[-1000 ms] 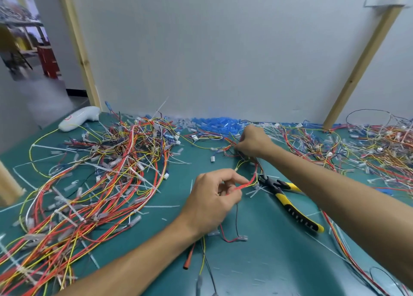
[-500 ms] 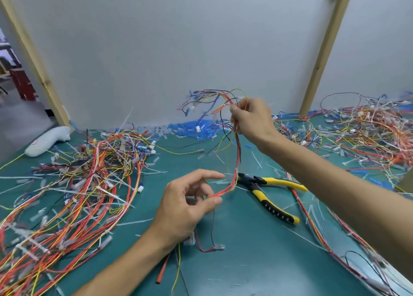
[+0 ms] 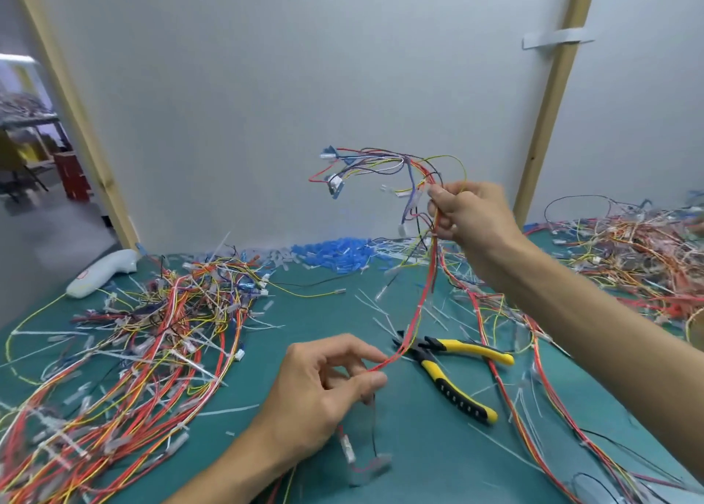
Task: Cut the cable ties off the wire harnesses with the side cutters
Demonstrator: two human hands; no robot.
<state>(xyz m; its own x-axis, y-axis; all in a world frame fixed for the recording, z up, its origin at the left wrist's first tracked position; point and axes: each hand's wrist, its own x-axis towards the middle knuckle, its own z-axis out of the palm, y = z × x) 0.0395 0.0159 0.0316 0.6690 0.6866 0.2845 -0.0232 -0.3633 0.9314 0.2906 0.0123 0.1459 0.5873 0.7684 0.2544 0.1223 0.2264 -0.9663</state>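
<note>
Right hand (image 3: 468,214) curled round the upper bundle of 1 wire harness (image 3: 423,305); left hand (image 3: 327,385) pinches its lower end between thumb and forefinger. Harness strung between the 2 hands above the green mat (image 3: 304,313), connectors fanning over the right fist. Judged light, thin and limp: sags unless tensioned, so grip close beside each tie. Side cutters (image 3: 432,366) lie untouched beneath the strand, handles apart

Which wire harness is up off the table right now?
The harness strung between the right hand and left hand; the left pile and right pile lie flat.
</note>
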